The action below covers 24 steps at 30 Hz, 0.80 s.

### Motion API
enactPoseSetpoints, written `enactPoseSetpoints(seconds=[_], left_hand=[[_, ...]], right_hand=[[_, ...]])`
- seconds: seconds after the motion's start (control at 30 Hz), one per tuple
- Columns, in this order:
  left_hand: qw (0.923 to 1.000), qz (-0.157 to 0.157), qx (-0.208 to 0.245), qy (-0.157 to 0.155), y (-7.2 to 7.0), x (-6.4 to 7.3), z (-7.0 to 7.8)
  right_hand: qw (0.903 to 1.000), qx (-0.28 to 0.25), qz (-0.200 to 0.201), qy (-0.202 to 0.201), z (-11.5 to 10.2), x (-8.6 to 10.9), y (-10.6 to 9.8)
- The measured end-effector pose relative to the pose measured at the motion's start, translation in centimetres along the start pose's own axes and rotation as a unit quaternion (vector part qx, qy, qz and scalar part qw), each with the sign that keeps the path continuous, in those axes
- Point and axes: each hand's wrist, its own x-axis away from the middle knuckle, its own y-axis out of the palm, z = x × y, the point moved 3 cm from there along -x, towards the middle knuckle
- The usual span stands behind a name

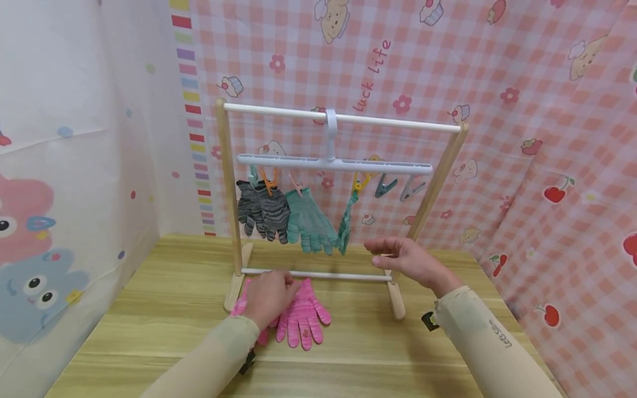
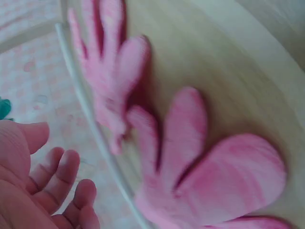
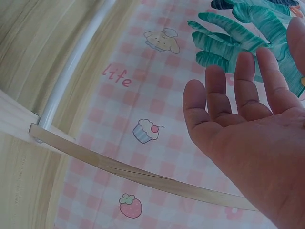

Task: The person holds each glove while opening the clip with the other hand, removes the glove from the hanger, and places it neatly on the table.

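Observation:
Over a pair of pink gloves on the table, my left hand (image 1: 271, 296) hovers with loosely bent fingers and nothing in them. One pink glove (image 1: 302, 320) lies spread flat; the other (image 2: 228, 176) is partly hidden by the hand in the head view. My right hand (image 1: 405, 260) is raised before the rack's right post, fingers relaxed and holding nothing. Left of it, a green glove (image 1: 346, 224) hangs edge-on from a yellow clip (image 1: 359, 182). A second green glove (image 1: 309, 221) hangs from a pink clip (image 1: 296, 187). Two grey striped gloves (image 1: 275, 213) hang at the left end.
A small rack with wooden posts (image 1: 227, 188) and a white top rod (image 1: 388, 120) stands on the wooden table (image 1: 358, 359). On the rod hangs a pale blue clip hanger (image 1: 330, 163). Its blue clip (image 1: 385, 187) and grey clip (image 1: 412, 189) hold nothing. A checked cloth (image 1: 298, 50) hangs behind.

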Motion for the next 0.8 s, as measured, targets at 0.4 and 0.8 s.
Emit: enactPoseSetpoints(seconds=[0.4,0.8], left_hand=[[0.9822,0.087,0.094,0.137,-3.4,2.0,5.4],[0.961,0.07,0.221,0.151,-6.8,0.6,11.0]], right_hand=[[0.9999,0.001,0.007,-0.016,-0.9,-0.2,-0.3],[0.9984,0.012,0.038,-0.041,-3.2,-0.5,-1.0]])
